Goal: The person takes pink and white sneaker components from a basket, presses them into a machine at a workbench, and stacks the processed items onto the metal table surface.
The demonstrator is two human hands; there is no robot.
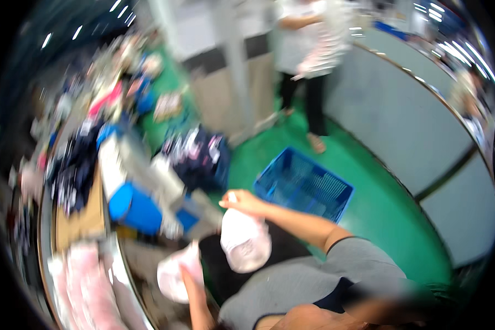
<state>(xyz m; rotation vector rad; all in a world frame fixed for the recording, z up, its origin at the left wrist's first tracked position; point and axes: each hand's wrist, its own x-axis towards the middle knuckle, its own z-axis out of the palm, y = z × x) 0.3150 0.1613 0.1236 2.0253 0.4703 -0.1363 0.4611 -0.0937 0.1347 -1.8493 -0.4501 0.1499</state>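
My right hand point(245, 203) pinches the upper end of a white and pale pink cap point(246, 240), which hangs in front of my body. Lower and to the left, my left hand point(189, 281) grips a second pale pink cap point(173, 273); part of its fingers is hidden by the cap. The two caps are apart from each other. Nearest to my left hand, long stacks of pale pink caps point(87, 286) lie on a table at the lower left. Motion blurs the fine details of both caps.
A blue plastic basket point(308, 190) sits on the green floor ahead. Beyond it stands a person point(308, 49) holding a stack of pale caps. Grey partition panels point(390, 104) curve along the right. To the left are a blue bin point(132, 209), dark bundled goods point(195, 159) and a cardboard box point(80, 225).
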